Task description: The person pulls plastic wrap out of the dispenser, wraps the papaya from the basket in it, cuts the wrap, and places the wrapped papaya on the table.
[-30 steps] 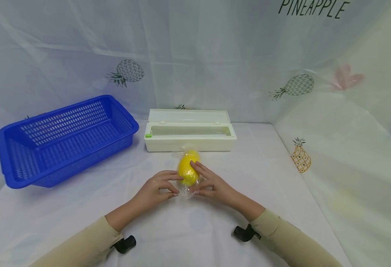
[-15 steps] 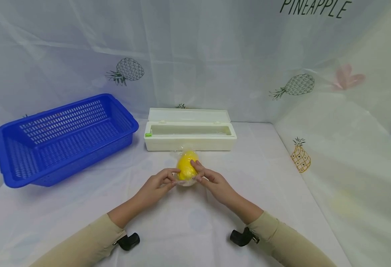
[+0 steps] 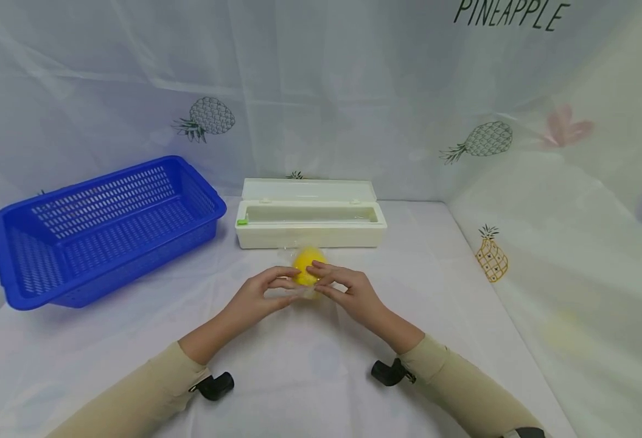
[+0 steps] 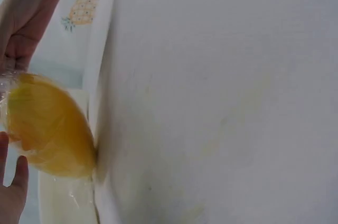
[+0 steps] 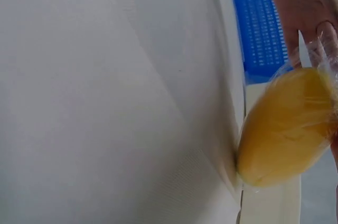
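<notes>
Left hand [image 3: 252, 299] and right hand [image 3: 350, 292] hold clear film [image 3: 308, 293] around the yellow fruit [image 3: 308, 260] in front of the white box [image 3: 348, 236], mostly covered, with some loose edges seemingly left.

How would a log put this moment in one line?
left hand: holds clear film; right hand: same film; yellow fruit: in film; white box: lid open

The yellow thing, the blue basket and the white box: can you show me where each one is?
yellow thing [image 5: 285, 129], right wrist view: middle of its rounded side.
blue basket [image 3: 145, 263], head view: outside of its front wall.
white box [image 3: 345, 238], head view: its front wall.
</notes>
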Tool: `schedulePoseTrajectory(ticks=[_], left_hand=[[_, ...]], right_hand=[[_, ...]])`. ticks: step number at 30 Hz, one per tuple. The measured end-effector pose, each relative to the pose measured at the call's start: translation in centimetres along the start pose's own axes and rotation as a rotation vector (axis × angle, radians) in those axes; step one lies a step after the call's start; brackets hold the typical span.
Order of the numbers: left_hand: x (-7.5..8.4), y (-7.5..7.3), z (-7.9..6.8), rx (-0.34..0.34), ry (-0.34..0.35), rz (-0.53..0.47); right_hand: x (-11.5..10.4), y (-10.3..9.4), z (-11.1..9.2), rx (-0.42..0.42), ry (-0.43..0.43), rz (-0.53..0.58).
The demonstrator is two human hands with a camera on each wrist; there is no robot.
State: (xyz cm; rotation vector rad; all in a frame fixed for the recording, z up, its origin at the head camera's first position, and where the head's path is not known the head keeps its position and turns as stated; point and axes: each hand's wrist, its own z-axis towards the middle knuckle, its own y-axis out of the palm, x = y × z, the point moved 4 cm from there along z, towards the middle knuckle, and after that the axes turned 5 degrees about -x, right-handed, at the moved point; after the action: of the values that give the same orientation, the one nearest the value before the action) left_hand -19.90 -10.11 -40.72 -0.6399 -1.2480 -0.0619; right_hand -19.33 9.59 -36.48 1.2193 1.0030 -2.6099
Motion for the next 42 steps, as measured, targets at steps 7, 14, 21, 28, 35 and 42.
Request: schedulePoseTrajectory(ticks=[7, 14, 21, 28, 35, 42], left_hand=[[0.5, -0.1, 1.3, 0.077, 0.215, 0.206], [0.7, 1.0, 1.6, 0.094, 0.301, 0.221], [0.9, 1.6, 1.8, 0.142, 0.287, 0.31], [1.1, 1.9, 2.5, 0.131, 0.096, 0.378], [1.2, 2.1, 3.2, 0.161, -0.033, 0.411], [1.4, 2.2, 3.6, 0.206, 0.0, 0.454]], right_hand=[[1.0, 0.3, -0.1, -0.034, 0.109, 0.089], [1.8, 1.0, -0.4, -0.041, 0.239, 0.107], [2.7, 0.3, -0.1, -0.016, 0.078, -0.006], [4.9, 0.1, 0.4, 0.029, 0.009, -0.119], [5.0, 0.4, 0.8, 0.102, 0.034, -0.201], [5.2, 0.9, 0.7, 0.203, 0.118, -0.232]])
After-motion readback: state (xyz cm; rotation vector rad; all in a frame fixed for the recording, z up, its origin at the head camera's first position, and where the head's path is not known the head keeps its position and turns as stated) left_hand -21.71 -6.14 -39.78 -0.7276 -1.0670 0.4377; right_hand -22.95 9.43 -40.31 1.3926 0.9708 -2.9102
